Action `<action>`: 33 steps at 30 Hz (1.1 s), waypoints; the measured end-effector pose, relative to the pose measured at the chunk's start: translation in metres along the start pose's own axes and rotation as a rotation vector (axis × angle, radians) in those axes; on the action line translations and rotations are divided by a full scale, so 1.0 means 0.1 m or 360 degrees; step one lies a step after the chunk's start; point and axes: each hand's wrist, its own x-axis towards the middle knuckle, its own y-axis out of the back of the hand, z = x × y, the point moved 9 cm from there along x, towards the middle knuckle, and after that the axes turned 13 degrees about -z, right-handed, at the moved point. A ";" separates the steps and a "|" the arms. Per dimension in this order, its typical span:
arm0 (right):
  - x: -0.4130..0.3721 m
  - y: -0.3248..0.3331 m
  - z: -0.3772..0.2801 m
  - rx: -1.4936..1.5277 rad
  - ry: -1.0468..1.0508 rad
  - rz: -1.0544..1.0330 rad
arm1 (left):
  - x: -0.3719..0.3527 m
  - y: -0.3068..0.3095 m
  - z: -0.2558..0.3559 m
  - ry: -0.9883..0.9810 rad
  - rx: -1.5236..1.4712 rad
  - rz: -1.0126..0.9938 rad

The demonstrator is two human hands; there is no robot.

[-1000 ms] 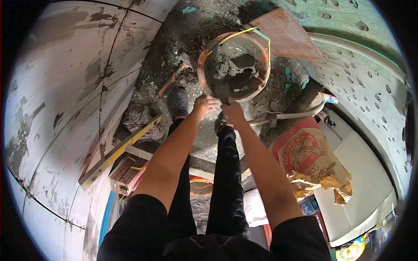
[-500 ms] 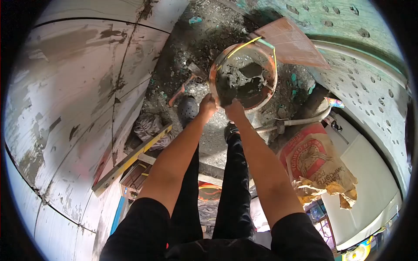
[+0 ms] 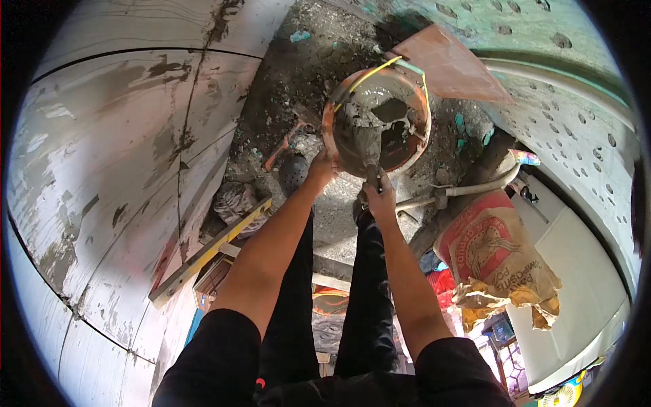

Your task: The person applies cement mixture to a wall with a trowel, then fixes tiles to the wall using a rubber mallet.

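A round orange bucket (image 3: 328, 129) stands on the rough floor with wet grey mortar (image 3: 383, 95) inside. My left hand (image 3: 321, 168) is closed on its near left rim. In my right hand (image 3: 381, 197) is the handle of a trowel (image 3: 368, 144), the fingers wrapped around it. The mortar-smeared blade points away from me, over the near part of the bucket's opening. A yellow and green handle (image 3: 369, 78) arches along the bucket's far side.
A brown tile (image 3: 453, 66) leans by the wall behind the bucket. An orange-handled hammer (image 3: 283, 144) lies to the left, near my shoe (image 3: 293, 173). A yellow level (image 3: 213, 249) slants at lower left. White pipe (image 3: 485, 186) and a torn paper bag (image 3: 495, 244) are at right.
My right hand has drawn back toward me and slightly right from the bucket's near rim. The trowel blade and its handle now show plainly. My left hand stays on the rim.
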 end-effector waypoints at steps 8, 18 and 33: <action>-0.43 -0.01 0.09 -0.1582 -0.0015 0.0094 | 0.09 -0.05 0.05 -0.0182 0.0381 0.0310; -1.08 0.67 0.13 -0.0104 -0.0321 -0.0071 | 0.30 0.18 -0.14 -0.0424 0.0274 0.0316; -0.68 1.23 -0.77 -0.0666 -0.0274 -0.0232 | -0.07 0.05 0.50 -0.0549 0.1052 0.0555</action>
